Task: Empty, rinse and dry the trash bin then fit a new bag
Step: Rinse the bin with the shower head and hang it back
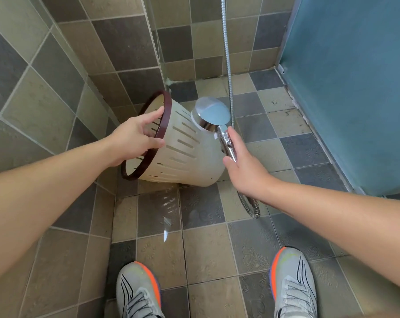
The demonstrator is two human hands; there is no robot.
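Left hand (pixel 134 138) gripping brown rim of slotted trash bin (pixel 185 148), tipped on its side w/ mouth toward 9 o'clock, above wet floor (pixel 206 244); right hand (pixel 245 164) clutching shower head (pixel 214 115) handle at bin's base, 3 o'clock side.

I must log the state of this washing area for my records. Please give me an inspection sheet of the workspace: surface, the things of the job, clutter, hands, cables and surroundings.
Surface: brown and grey tiled floor, wet patch below the bin.
Job's things: cream slotted plastic trash bin with dark brown rim, tipped on its side, held off the floor, no bag seen; chrome round shower head beside the bin's base.
Clutter: nothing seen.
Hands: left hand grips the bin's rim; right hand holds the shower head's handle.
Cables: metal shower hose hangs down the wall and loops to the handle.
Surroundings: tiled walls, blue frosted panel, grey and orange shoes.
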